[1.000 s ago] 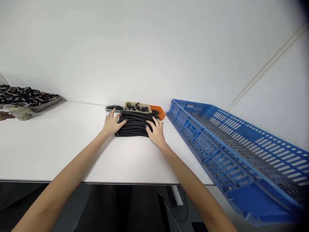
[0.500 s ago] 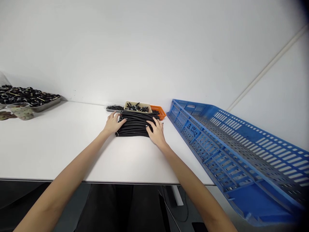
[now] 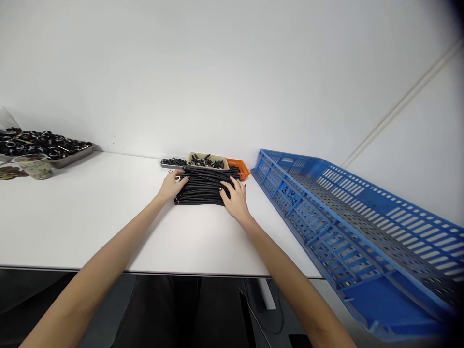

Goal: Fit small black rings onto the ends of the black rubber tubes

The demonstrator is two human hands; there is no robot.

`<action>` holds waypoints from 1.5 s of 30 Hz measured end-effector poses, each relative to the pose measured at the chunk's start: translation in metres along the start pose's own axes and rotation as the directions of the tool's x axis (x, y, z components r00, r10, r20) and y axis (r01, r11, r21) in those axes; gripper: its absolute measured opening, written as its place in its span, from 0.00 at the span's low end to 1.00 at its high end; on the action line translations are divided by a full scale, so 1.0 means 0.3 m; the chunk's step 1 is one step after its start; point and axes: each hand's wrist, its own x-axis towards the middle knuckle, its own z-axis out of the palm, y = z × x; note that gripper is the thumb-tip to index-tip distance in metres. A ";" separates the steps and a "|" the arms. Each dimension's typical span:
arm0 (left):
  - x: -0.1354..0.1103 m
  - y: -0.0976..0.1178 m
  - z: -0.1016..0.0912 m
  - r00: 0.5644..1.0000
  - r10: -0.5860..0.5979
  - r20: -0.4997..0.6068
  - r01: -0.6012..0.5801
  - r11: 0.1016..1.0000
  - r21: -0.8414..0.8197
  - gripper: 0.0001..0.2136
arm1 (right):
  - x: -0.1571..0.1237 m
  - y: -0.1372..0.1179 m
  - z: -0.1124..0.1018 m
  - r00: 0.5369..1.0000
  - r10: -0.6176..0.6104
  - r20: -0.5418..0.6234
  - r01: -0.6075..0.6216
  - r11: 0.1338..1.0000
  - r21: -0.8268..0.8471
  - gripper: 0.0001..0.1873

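A row of black rubber tubes (image 3: 203,186) lies side by side on the white table, with small metallic-looking bits at their left ends. My left hand (image 3: 170,186) closes around those left ends, its thumb on top and its other fingers at the far side. Spread over the right part of the row is my right hand (image 3: 235,195), its fingers apart and resting on the tubes. The right ends are partly hidden under it. A small dark ring (image 3: 170,171) sits by my left fingertips.
Behind the tubes stand a grey tray (image 3: 165,165) of black loops, a cream tray (image 3: 190,155) of bolt-like parts and an orange basket (image 3: 244,168). A long blue crate (image 3: 308,208) overhangs the front edge at right. Far left are a metal tray (image 3: 78,157) and a plastic cup (image 3: 36,170).
My left hand has shifted slightly, and the small ring now shows beside its fingertips. My right hand and the tubes stay nearly in place.
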 end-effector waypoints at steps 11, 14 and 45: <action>0.029 -0.008 -0.023 0.996 -0.059 -0.062 0.046 0.979 -0.200 0.20 | 0.009 -0.057 -0.032 0.992 -0.091 -0.086 0.081 0.990 -0.114 0.18; 0.042 -0.018 -0.028 0.995 -0.093 -0.048 0.078 0.962 -0.261 0.19 | 0.021 -0.077 -0.035 0.991 -0.092 -0.095 0.078 0.986 -0.144 0.17; 0.032 -0.034 -0.030 0.969 -0.241 0.052 0.242 0.894 -0.376 0.14 | 0.119 -0.148 0.051 0.999 -0.043 -0.005 0.043 0.999 -0.027 0.17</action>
